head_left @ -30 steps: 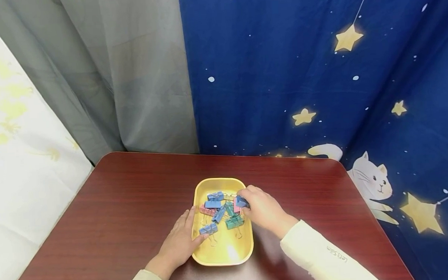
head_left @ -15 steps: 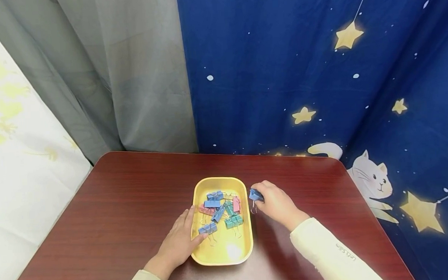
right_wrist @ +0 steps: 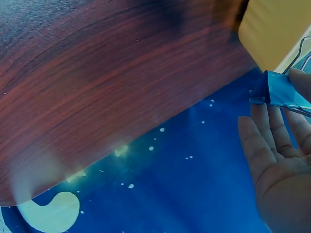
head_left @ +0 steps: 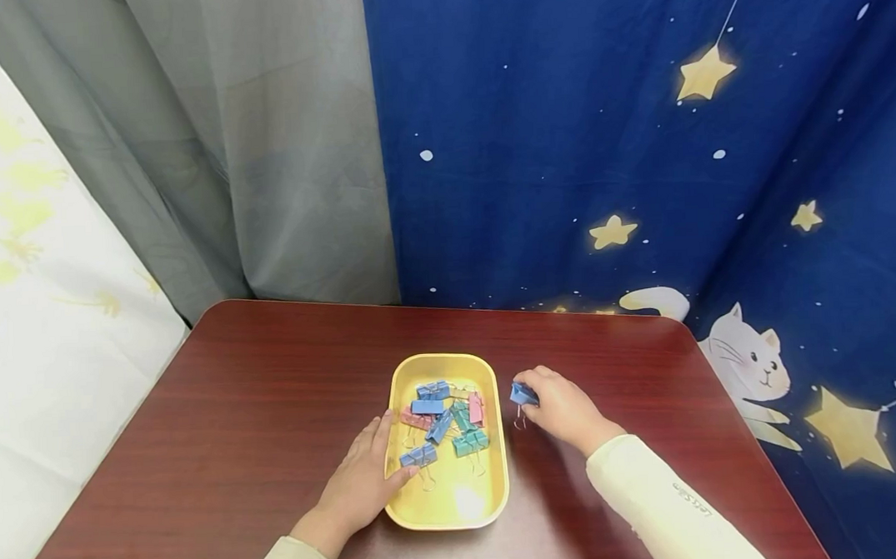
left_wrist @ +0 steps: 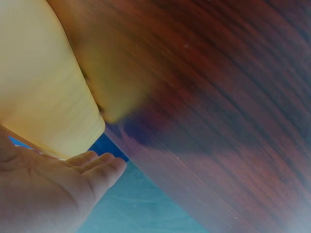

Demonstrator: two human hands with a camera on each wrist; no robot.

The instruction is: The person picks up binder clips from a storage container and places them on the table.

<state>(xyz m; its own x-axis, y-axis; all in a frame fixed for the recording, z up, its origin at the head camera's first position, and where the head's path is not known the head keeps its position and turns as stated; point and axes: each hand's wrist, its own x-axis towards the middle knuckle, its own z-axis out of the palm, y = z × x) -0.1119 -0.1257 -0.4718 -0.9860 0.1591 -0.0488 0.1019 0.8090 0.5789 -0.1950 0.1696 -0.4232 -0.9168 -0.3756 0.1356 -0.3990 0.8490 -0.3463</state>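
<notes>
A yellow tray (head_left: 443, 505) sits on the table with several binder clips in it: blue ones such as the blue clip (head_left: 418, 456), green ones like the green clip (head_left: 470, 443), and pink ones like the pink clip (head_left: 476, 408). My left hand (head_left: 357, 481) rests against the tray's left side, fingers straight along the wall and thumb over the rim. Just right of the tray, my right hand (head_left: 566, 408) pinches a blue binder clip (head_left: 524, 394) between thumb and fingers. In the right wrist view that held clip (right_wrist: 282, 90) shows its wire handles.
The dark red wooden table (head_left: 272, 379) extends around the tray on all sides. Behind it hang a grey curtain (head_left: 300, 152) and a blue curtain (head_left: 504, 185) with stars. A white curtain (head_left: 60, 330) hangs at the left.
My right hand has lifted the blue binder clip out over the tray's right rim and moved right with it. My left hand has stayed at the tray.
</notes>
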